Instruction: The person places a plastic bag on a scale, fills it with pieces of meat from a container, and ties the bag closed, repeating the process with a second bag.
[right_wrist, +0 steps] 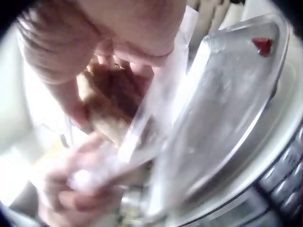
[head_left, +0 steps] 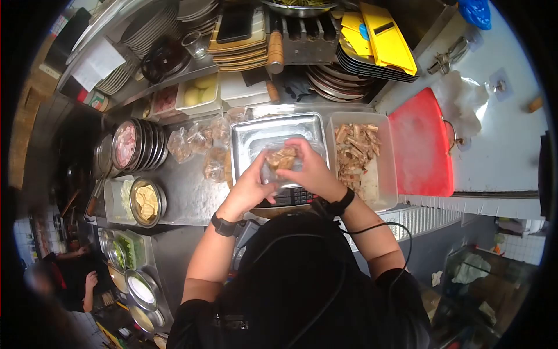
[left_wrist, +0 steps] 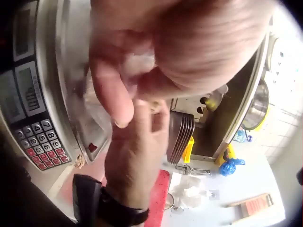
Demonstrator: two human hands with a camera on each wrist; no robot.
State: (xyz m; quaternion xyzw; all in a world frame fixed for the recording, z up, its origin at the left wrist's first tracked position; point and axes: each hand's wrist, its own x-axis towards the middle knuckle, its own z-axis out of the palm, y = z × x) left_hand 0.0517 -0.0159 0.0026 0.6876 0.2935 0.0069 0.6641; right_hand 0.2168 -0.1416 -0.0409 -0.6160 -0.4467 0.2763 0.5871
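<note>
In the head view a clear plastic bag with brown meat pieces point(head_left: 281, 158) is held between both hands above the metal tray point(head_left: 235, 139) of a scale. The left hand point(head_left: 251, 185) pinches the bag's left side; the right hand point(head_left: 314, 172) has its fingers curled round the meat from the right. From the right wrist, the meat point(right_wrist: 106, 111) shows under the right hand point(right_wrist: 113, 28), beside loose clear plastic, with the left hand point(right_wrist: 80, 184) below. The left wrist view shows the left hand point(left_wrist: 175, 47) close up and the right hand point(left_wrist: 135, 156) beyond it.
A plastic bin point(head_left: 388, 174) of cooked meat pieces stands right of the scale, then a red board point(head_left: 427, 145). Several filled bags point(head_left: 200, 138) lie to the left, near stacked metal plates point(head_left: 145, 142) and a bowl point(head_left: 147, 202). A shelf with dishes runs along the back.
</note>
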